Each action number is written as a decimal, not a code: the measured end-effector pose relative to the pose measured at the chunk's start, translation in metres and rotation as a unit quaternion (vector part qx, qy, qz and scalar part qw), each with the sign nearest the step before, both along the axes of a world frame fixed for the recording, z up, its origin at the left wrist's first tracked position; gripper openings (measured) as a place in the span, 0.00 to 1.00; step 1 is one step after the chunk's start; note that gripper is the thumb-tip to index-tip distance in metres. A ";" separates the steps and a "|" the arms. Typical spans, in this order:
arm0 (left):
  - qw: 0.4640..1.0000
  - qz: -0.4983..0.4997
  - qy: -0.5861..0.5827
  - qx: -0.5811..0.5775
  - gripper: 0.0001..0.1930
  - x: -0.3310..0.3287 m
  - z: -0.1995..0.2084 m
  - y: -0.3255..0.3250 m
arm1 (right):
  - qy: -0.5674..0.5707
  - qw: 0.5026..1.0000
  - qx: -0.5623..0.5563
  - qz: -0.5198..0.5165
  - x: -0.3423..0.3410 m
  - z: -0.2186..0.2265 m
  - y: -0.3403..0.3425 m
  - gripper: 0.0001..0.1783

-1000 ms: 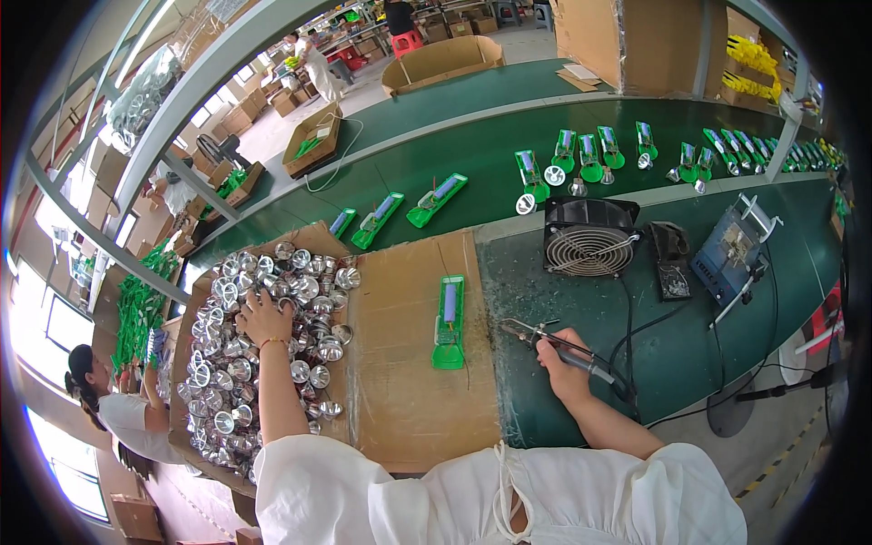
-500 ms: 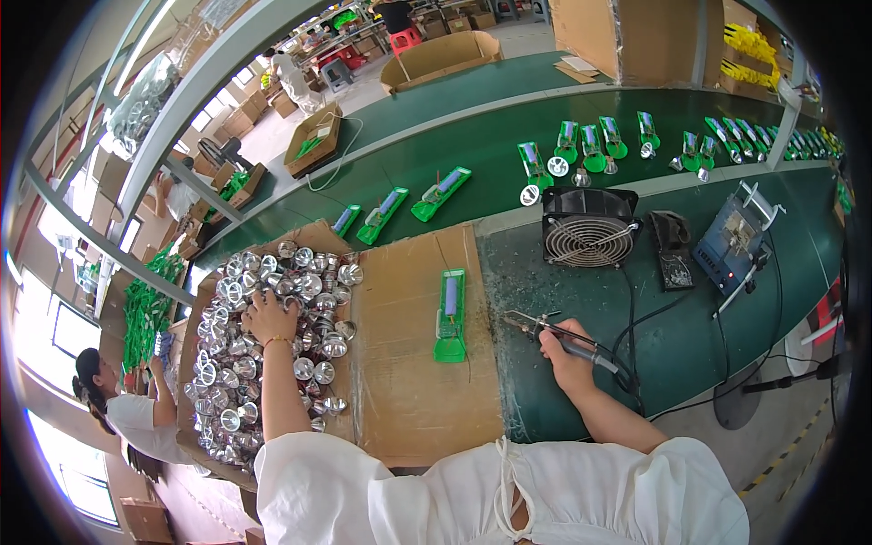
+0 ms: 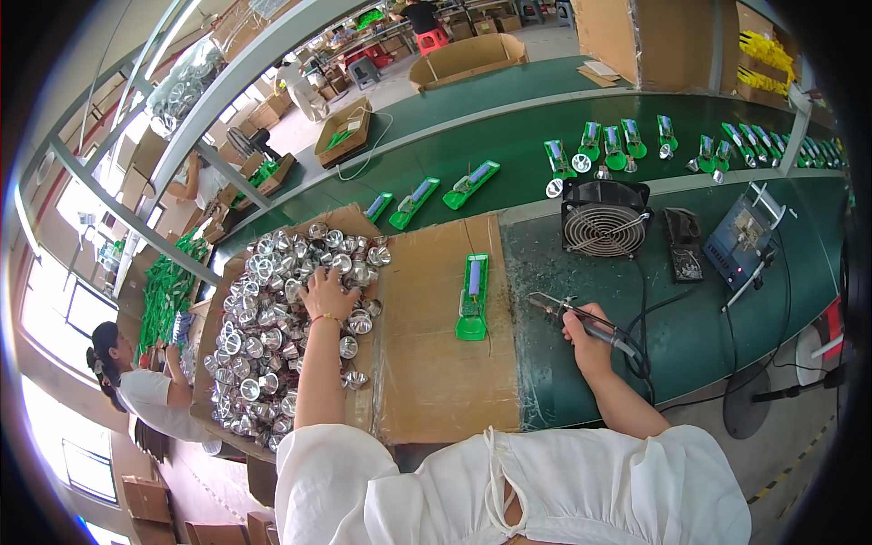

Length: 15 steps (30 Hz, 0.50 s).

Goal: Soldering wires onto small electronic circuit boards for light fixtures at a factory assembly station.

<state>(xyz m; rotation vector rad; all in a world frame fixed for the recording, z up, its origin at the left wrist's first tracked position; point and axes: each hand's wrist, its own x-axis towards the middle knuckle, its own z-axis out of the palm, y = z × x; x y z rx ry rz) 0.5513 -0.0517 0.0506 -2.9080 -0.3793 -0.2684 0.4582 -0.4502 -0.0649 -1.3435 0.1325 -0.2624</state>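
My left hand [image 3: 329, 295] rests on a heap of shiny silver reflector cups [image 3: 263, 350] in a cardboard box, its fingers spread over them. Whether one cup sits under the fingertips is hidden. In my right hand [image 3: 589, 338] is a soldering iron [image 3: 624, 346], gripped by its handle with the metal tip pointing left. Between the hands, a green plastic shell [image 3: 471, 325] with a purple cylindrical cell and thin wires lies on a flat cardboard sheet [image 3: 427, 386]. Neither hand touches that shell.
Behind the iron stand a black fan [image 3: 604, 229], a dark iron holder [image 3: 681, 245] and a blue soldering station [image 3: 740, 238] with trailing cables. Green shells [image 3: 413, 203] line the green belt [image 3: 509, 145] beyond. A person [image 3: 150, 386] works at the left.
My left hand has shifted over the reflector heap, toward its right side, fingers still spread. The whole view has swung slightly. My right hand keeps the soldering iron beside the cardboard sheet.
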 end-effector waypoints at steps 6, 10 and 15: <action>0.998 -0.016 0.004 0.065 0.28 -0.021 -0.025 -0.022 | -0.015 1.000 -0.017 0.008 0.008 -0.005 0.003 0.09; 0.996 -0.056 -0.050 0.055 0.32 -0.051 -0.039 -0.048 | -0.046 0.999 -0.002 0.011 0.007 -0.008 0.005 0.09; 0.980 -0.161 -0.118 -0.003 0.30 -0.108 -0.084 -0.077 | -0.048 0.999 0.004 0.009 0.011 -0.013 0.009 0.10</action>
